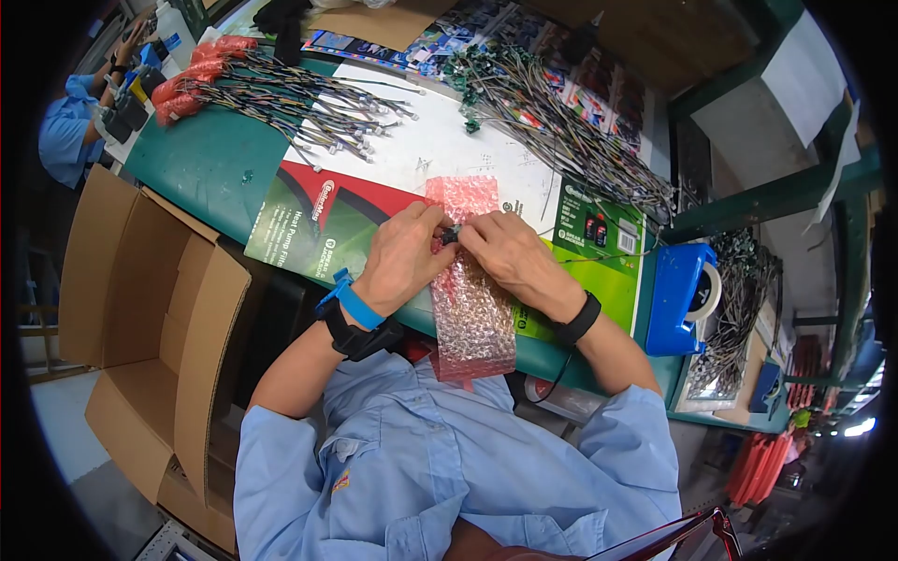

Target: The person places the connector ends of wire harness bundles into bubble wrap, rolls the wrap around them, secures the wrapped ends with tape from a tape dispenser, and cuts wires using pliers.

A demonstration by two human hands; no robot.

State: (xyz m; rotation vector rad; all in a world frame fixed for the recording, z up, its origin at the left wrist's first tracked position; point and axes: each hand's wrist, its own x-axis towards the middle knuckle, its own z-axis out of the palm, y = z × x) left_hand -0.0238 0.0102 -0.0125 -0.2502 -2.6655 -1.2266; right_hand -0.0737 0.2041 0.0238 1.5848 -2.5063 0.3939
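Observation:
A strip of pink and clear bubble wrap [474, 327] lies lengthwise across the table edge, its near end hanging by my lap. Over its upper part my left hand [404, 254] and my right hand [513, 254] meet, fingers pinched together. Between the fingertips is a small dark green piece [451, 235]; its exact kind is too small to make out. Both hands are closed on it, and the fingers hide part of it. A thin dark wire [599, 256] runs on the right of my right hand.
Wire harnesses wrapped in red bubble wrap [201, 79] lie at the back left. Loose harnesses with green ends [561, 122] are piled at the back right. A blue tape dispenser [675, 299] stands right, an open cardboard box [140, 280] left. A co-worker's sleeve [70, 136] shows far left.

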